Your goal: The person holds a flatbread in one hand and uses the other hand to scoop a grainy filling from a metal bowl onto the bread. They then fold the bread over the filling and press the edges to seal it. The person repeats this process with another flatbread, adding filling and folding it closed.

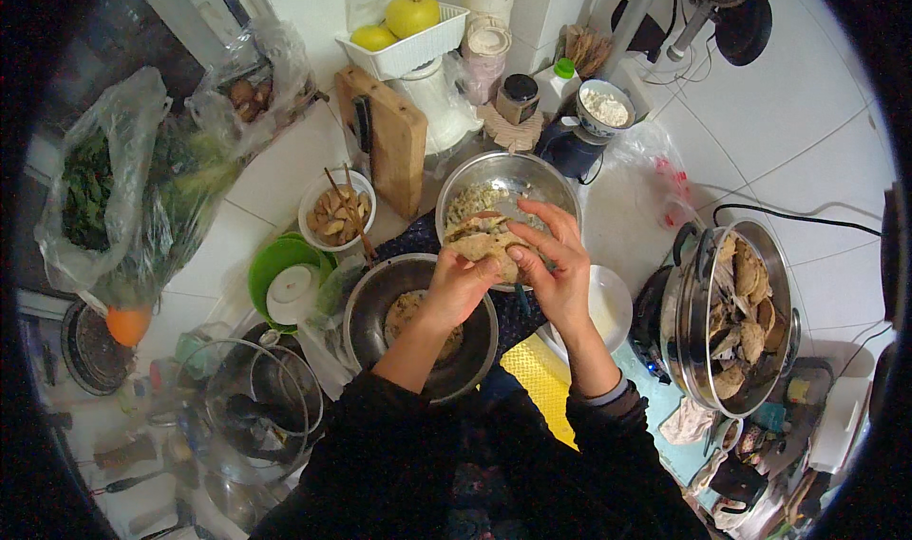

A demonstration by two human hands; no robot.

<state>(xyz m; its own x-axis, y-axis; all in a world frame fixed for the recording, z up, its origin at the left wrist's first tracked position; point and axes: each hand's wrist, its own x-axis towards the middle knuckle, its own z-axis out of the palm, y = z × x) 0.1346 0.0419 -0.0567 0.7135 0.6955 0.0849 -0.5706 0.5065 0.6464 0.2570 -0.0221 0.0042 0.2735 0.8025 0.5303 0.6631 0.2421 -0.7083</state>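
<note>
My left hand (452, 289) and my right hand (557, 263) hold a folded tan piece of food (484, 244) between them, like a dough pocket with filling at its upper opening. The fingers of both hands are closed around its edges. It is over a steel bowl (557, 170) that contains a pale, greenish chopped mixture (478, 198). Below my left wrist stands a dark-walled metal bowl (363, 323) with a tan, dough-like mass (403, 314) inside, partly covered by my forearm.
At right a steamer pot (676, 326) holds several brown folded pieces (746, 326). A white bowl of tan chunks (334, 215) with chopsticks, a green basin (261, 279) and an upright cutting board (397, 141) stand left. Bagged greens (90, 193) lie farther left; a glass lid (214, 416) is below.
</note>
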